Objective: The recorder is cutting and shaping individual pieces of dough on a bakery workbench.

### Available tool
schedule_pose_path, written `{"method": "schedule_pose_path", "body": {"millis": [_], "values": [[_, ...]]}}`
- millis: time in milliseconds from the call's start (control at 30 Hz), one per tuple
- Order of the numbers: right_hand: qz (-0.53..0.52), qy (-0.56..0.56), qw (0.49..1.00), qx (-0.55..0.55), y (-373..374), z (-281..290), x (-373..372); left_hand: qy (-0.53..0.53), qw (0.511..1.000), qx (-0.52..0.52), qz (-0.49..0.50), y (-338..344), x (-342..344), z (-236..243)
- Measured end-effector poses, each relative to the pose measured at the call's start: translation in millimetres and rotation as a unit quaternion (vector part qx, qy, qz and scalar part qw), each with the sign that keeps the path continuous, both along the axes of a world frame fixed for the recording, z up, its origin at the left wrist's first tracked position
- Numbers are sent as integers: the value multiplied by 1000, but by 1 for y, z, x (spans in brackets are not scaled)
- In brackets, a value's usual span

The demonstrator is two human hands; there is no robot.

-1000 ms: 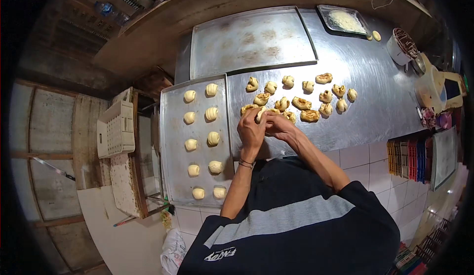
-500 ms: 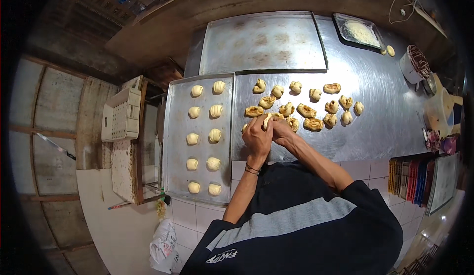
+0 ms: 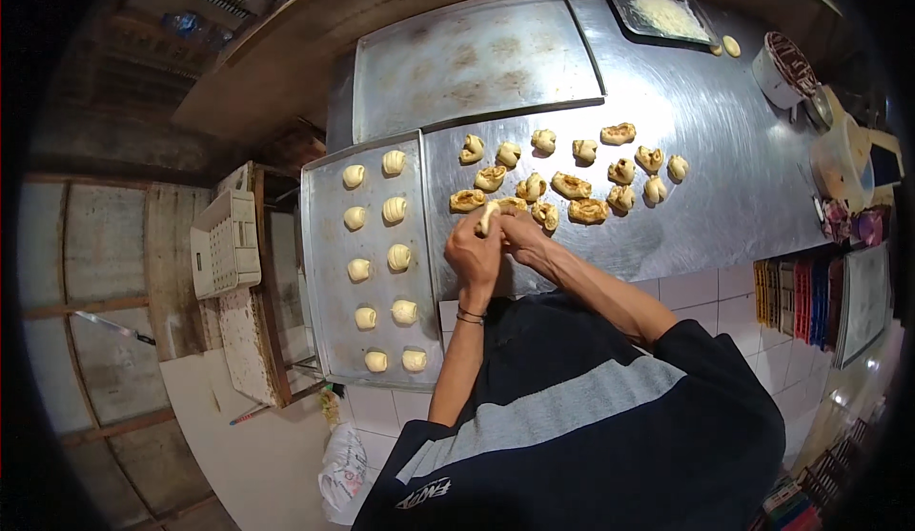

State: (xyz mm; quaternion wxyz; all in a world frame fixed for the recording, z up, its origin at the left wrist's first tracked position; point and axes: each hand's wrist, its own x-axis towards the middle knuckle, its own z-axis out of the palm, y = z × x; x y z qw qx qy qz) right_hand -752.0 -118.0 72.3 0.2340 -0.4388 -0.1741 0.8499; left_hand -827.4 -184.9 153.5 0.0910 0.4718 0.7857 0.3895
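Observation:
Close together at the near edge of the steel table, my left hand and my right hand are both closed on a pale strip of dough. Its lower part is hidden by the fingers. Just beyond them lie several filled dough pieces with brown filling showing, some spread flat and some folded. To the left, a metal baking tray carries two columns of pale, smooth dough rolls.
A second baking tray, with brown stains, lies at the back. Back right are a black tray of pale shreds, a white pot smeared with brown and a clear plastic tub. A cream crate stands left of the table.
The view has shifted and turned slightly, so the table and trays appear farther up and left. Both hands remain together on the dough strip, with small finger movement.

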Motion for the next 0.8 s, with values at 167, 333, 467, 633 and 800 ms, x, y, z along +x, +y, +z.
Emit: {"method": "schedule_pose_path", "body": {"millis": [167, 333, 467, 633, 800], "values": [[99, 11, 995, 14, 14, 34, 1, -184, 972, -6, 144, -4, -51, -30], [159, 135, 978, 7, 18, 32, -7, -503, 852, 88, 116, -16, -69, -35], [150, 289, 945, -30, 22, 39, 6, -629, 769, 68, 94, -22, -66, -50], [138, 189, 972, 4, 17, 54, 9, -586, 805, 59, 66, -27, -58, -46], [147, 8, 977, 152, 3, 36, -11, -563, 808, 111, 133, -36, -58, -49]]}}
